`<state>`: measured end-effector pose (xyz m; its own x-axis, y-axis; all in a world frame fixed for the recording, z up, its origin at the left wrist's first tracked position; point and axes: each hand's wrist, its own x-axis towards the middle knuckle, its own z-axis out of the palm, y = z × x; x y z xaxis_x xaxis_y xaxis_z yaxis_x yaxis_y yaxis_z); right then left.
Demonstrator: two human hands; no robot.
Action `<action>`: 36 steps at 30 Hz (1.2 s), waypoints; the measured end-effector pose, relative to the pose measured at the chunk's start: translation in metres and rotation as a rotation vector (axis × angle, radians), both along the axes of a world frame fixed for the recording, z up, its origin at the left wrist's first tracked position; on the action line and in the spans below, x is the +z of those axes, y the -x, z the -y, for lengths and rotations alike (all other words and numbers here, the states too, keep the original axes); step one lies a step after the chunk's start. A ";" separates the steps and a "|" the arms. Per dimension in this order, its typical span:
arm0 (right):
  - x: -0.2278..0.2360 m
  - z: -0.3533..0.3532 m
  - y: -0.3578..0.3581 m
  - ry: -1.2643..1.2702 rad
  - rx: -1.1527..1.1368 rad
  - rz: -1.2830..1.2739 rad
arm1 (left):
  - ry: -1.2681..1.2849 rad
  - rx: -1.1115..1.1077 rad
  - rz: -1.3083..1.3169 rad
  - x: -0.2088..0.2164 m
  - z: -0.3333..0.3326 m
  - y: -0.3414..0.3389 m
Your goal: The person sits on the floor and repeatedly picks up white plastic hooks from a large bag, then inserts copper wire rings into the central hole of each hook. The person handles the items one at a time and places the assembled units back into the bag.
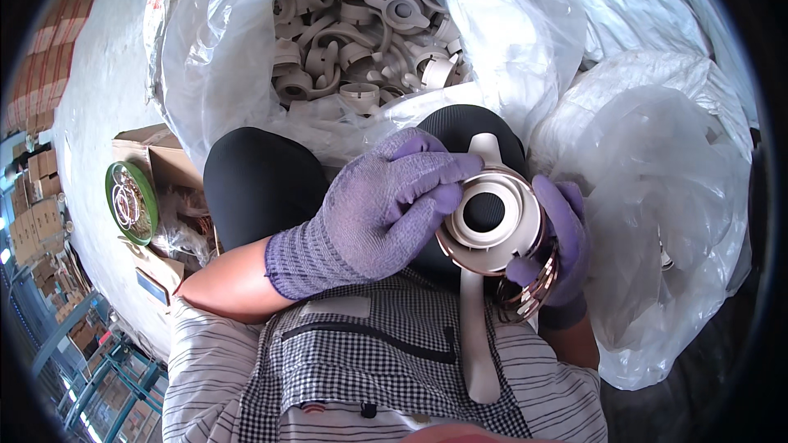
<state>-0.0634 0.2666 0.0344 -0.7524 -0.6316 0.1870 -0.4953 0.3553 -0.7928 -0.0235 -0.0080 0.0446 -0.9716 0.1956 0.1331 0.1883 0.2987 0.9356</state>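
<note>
In front of my lap is a cream plastic pot top point(494, 256), a round collar with a short spout pointing away from me and a long curved handle hanging toward my apron. My right hand point(568, 234), in a purple knit glove, grips its right side. Several shiny copper-brown rings point(532, 295) are bunched at that hand's fingers and palm. My gloved left hand point(373, 205) is closed at the collar's upper left rim, index finger along the top and thumb near the inner ring. A thin brown band shows at the collar's edge; what the left fingertips pinch is partly hidden.
A large plastic-lined sack point(222, 57) of similar cream parts point(353, 41) stands beyond my knees. At right sits another clear plastic bag point(648, 238). On the left are a cardboard box point(168, 156) and a green round tray point(131, 203) holding small rings. Stacked cartons point(37, 230) lie farther left.
</note>
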 end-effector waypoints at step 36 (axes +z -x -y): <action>-0.001 0.006 0.010 -0.151 0.038 0.154 | 0.436 -0.161 -0.212 -0.009 0.007 0.013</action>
<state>-0.0733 0.2604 0.0331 -0.7398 -0.6723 -0.0275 -0.3878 0.4594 -0.7991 -0.0363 -0.0153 0.0355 -0.8851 0.4217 0.1966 0.4362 0.6048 0.6663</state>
